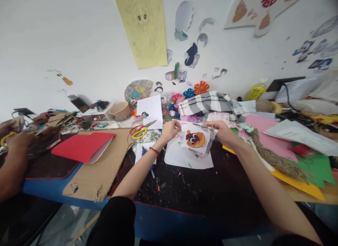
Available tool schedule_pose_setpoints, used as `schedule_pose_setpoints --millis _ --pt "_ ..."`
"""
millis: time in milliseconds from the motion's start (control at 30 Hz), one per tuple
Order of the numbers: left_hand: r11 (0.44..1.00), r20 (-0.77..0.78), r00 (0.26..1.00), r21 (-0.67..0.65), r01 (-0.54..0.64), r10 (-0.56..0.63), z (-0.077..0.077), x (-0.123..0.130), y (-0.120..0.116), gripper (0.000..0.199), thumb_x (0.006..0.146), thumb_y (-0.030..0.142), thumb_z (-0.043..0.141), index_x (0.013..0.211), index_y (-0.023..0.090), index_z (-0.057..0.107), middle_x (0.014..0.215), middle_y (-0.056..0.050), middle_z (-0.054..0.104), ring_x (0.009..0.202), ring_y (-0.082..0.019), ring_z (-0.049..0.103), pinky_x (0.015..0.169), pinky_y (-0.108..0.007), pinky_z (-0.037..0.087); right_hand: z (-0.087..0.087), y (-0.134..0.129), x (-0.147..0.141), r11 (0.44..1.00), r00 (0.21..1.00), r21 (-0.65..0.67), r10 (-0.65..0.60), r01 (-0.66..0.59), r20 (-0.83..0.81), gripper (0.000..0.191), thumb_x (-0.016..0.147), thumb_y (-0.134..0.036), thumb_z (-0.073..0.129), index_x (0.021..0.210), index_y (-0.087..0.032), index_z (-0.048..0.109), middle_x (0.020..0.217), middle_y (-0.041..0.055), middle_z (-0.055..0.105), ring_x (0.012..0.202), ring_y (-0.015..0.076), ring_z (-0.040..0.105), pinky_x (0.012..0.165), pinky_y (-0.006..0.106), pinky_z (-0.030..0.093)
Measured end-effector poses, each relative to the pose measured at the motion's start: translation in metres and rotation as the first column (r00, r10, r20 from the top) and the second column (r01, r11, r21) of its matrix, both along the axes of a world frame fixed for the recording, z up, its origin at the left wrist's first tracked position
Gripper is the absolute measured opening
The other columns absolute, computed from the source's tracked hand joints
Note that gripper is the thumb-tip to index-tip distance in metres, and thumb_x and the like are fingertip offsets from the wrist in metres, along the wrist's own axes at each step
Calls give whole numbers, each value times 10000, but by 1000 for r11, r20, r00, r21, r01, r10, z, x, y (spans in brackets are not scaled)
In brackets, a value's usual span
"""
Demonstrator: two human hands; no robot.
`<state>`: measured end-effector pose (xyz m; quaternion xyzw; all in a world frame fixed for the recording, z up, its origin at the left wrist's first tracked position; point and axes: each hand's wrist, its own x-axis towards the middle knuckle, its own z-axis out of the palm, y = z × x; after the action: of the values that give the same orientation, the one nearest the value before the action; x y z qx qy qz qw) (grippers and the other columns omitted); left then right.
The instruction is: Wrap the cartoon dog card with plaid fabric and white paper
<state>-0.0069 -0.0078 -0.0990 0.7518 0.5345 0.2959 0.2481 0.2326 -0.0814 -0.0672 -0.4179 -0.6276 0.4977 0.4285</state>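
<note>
Over a white sheet of paper (pixel 182 159) on the dark mat, I hold up a small white picture card with a brown and orange cartoon animal (pixel 196 139). Greyish, see-through film seems to lie around or behind it. My right hand (pixel 221 130) pinches the card and film at the upper right. My left hand (pixel 171 130) is closed in a pinch at the card's upper left edge; its fingertips are partly hidden. Small green and pink scraps lie on the white sheet. Left of it are red-and-yellow-handled scissors (pixel 141 130) and a small card with a dark blue figure (pixel 144 153).
Brown cardboard (pixel 105 172) and a folded red sheet (pixel 83 146) lie at left, beside another person's hands (pixel 19 133) with yellow-handled scissors. Felt, a checked cloth (pixel 206 105) and twine (pixel 280 159) crowd the right. A round wooden box (pixel 120 111) stands behind.
</note>
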Motion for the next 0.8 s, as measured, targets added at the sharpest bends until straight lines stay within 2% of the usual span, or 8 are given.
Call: schedule_pose_setpoints --millis 167,200,267,333,467,533,667,800 --pt "996 317 945 -14 87 -79 33 -7 -30 559 1036 469 257 1327 93 550 1150 -165 713 955 -168 696 781 -257 546 13 15 -6 997 999 -72 36 -38 -21 205 722 -318 740 848 -156 735 831 30 730 719 170 643 635 263 473" --pt "991 402 910 -33 128 -104 37 -8 -39 609 1022 535 268 1330 96 556 1105 -159 724 928 -167 697 768 -256 548 15 18 -9 996 998 -63 63 -64 -18 181 718 -293 737 830 -150 731 809 23 722 697 157 631 622 254 462" --pt "971 600 791 -96 218 -119 43 -9 -55 611 891 597 579 1231 92 634 968 -134 743 837 -174 693 734 -262 546 18 23 -16 991 992 -49 122 -124 -34 157 698 -271 762 773 -142 714 755 10 703 657 136 608 601 237 450" --pt "965 718 693 -132 227 -65 44 -7 -69 557 680 484 843 1046 88 702 857 -97 740 748 -165 674 702 -262 538 17 24 -23 988 986 -68 128 -136 -110 234 712 -355 795 728 -145 693 700 6 684 618 130 600 583 234 458" --pt "994 784 616 -112 14 80 39 -4 -86 381 670 406 860 845 127 669 774 -33 706 655 -117 625 634 -226 501 1 12 -34 967 912 -177 99 -182 -397 565 761 -709 677 979 -190 727 881 65 756 751 221 708 678 328 565" --pt "991 805 579 -111 -69 131 35 -4 -90 349 696 406 842 788 147 626 717 -1 676 613 -101 597 593 -210 476 -11 0 -41 962 879 -168 115 -214 -463 666 708 -716 727 1150 -218 704 1092 93 752 924 270 725 768 378 589" --pt "987 811 563 -112 -114 157 22 -3 -91 341 716 416 826 703 152 611 639 23 628 579 -85 554 564 -193 452 -33 -19 -56 982 904 -177 -132 64 -408 470 693 -428 866 1095 -216 744 1108 65 760 983 244 722 817 324 589" --pt "989 808 570 -126 -83 151 8 -4 -88 358 750 481 781 798 132 720 646 -9 662 541 -96 542 508 -212 457 -45 -26 -53 945 899 -159 -321 285 -297 330 667 -393 880 910 -190 787 940 53 787 822 233 742 721 320 610"
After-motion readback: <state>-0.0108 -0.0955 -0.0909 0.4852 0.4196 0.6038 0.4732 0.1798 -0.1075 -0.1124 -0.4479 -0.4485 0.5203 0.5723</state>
